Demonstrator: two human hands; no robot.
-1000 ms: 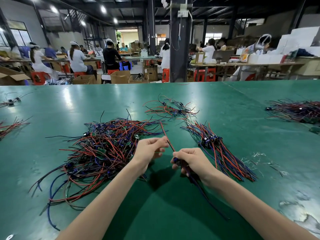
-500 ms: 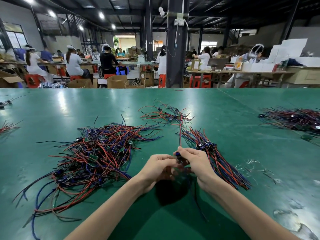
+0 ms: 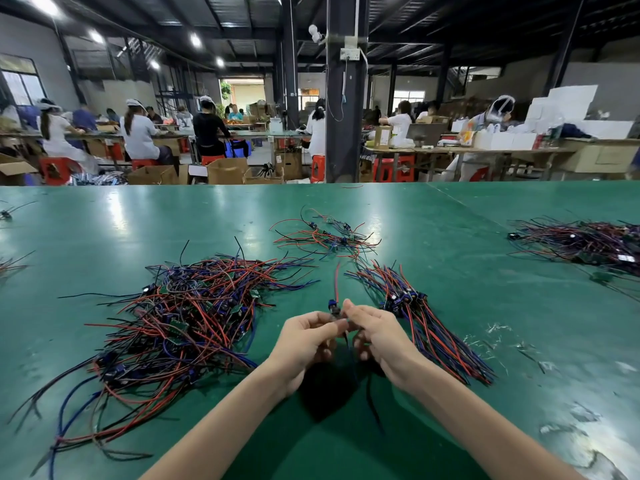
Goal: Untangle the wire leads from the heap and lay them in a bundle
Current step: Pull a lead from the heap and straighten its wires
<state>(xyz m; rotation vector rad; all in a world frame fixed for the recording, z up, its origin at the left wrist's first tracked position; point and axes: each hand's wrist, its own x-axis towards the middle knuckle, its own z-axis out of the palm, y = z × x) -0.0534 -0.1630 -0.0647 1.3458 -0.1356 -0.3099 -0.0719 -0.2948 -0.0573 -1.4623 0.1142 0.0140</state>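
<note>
Workshop hall. Dark steel-beam ceiling (image 3: 242,15) with round lamps (image 3: 45,3); grey walls (image 3: 595,81); window (image 3: 20,88) at left; black pillar (image 3: 346,98) at centre. Glossy green desk (image 3: 138,220) in front. Behind it: work tables (image 3: 467,150), red stools (image 3: 55,168), cardboard boxes (image 3: 227,171), seated workers (image 3: 138,133), stacked white cartons (image 3: 568,105) at right.

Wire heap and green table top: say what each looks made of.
Wire heap: thin, flexible leads in red, blue and black sheathing, probably plastic insulation; they bend and curl loosely. Table top: smooth, glossy green surface, perhaps paint or a mat; ceiling lights reflect in it.
</note>
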